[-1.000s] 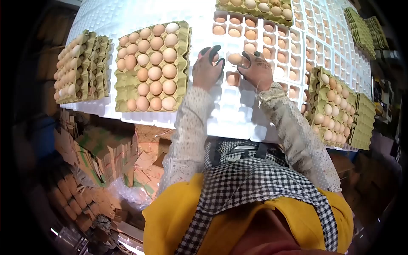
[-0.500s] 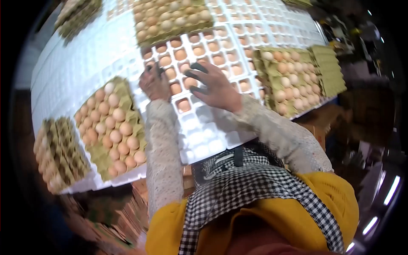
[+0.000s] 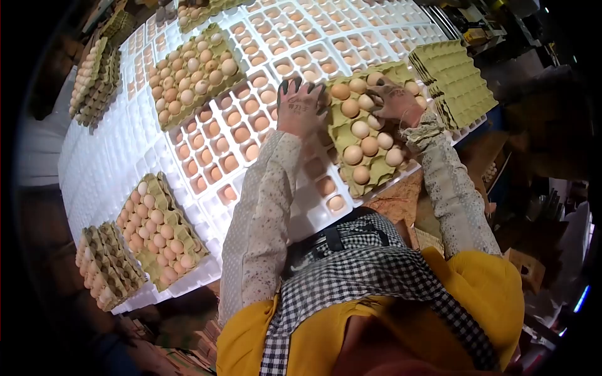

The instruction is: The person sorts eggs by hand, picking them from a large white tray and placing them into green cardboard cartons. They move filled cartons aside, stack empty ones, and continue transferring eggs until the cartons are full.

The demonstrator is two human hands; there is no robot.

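Note:
My left hand (image 3: 302, 111), in a printed glove with dark fingertips, lies over a white moulded tray (image 3: 298, 216). Its fingers are spread and point away from me, near eggs in the tray's pockets; what is beneath the palm is hidden. Over a green-yellow egg carton (image 3: 342, 133) at the right is my right hand (image 3: 401, 105), its fingers curled down among the eggs. They appear closed around an egg, mostly hidden by the hand. Loose eggs (image 3: 369, 146) sit in the carton's front half, with several bare hollows between them.
A filled carton (image 3: 199, 72) rests on the white trays at the back, another (image 3: 157, 232) at the left. Stacked cartons with eggs (image 3: 106, 266) stand at the front left. Stacked egg-free cartons (image 3: 454, 81) lie at the right edge. Rows of white trays cover the table.
The view has swung to the right. My right hand has gone from the white tray to the carton on the right. My left hand has also shifted right, staying over the trays.

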